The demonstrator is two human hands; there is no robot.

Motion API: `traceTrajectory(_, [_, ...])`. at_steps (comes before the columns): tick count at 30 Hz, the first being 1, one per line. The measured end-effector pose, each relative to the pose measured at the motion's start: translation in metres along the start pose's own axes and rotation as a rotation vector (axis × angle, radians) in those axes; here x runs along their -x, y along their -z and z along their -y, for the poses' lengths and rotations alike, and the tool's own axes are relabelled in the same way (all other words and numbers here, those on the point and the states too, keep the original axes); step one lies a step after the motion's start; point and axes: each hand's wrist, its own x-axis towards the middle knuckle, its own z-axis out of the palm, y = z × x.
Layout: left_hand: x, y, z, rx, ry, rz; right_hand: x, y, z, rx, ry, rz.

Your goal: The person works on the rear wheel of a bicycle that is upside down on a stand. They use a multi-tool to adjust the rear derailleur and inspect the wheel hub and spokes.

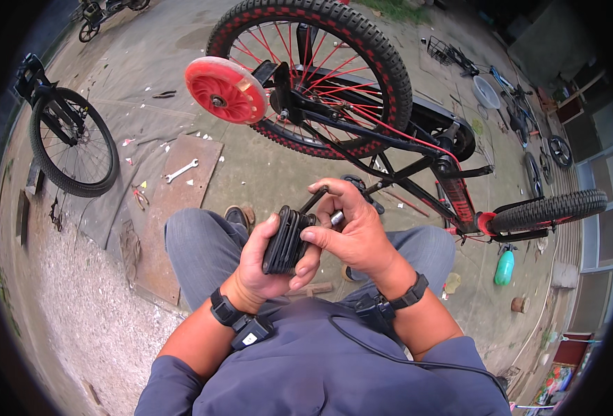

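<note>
Above my lap, my left hand point(256, 267) is closed around a black ribbed block point(287, 240), whose exact kind I cannot tell. A thin black arm point(314, 200) sticks up from its upper right side. My right hand point(357, 234) presses its thumb against the block's right side, and its curled index finger touches the tip of the arm. Between the right fingers shows a short silver cylinder point(337, 218), partly hidden. Just ahead, a black and red bicycle point(452, 187) lies with its red-spoked wheel point(382, 83) and a red training wheel point(224, 90) toward me.
An open-end wrench point(182, 170) rests on a brown board point(206, 154), with pliers point(140, 197) beside it. Dark pliers point(164, 94) lie farther off. Another bicycle wheel point(111, 163) stands at left. A green bottle point(504, 267) is at right, and more bicycles point(518, 118) lie behind.
</note>
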Motion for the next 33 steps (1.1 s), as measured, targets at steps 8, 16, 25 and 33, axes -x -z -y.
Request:
traceTrajectory(8, [-0.007, -0.006, -0.002, 0.003, -0.131, -0.257, 0.016, -0.004, -0.007, 0.205, 0.175, 0.108])
traceTrajectory(16, [-0.021, -0.009, 0.001, -0.211, -0.263, -0.587, 0.019, -0.006, -0.01, 0.606, 0.314, 0.122])
traceTrajectory(25, [-0.019, -0.024, -0.013, -0.67, -0.158, -0.442, 0.018, 0.012, -0.003, 0.536, 0.205, -0.123])
traceTrajectory(33, [-0.015, -0.029, -0.014, -1.089, -0.313, -0.479, 0.029, 0.028, -0.018, -0.152, -0.354, -0.127])
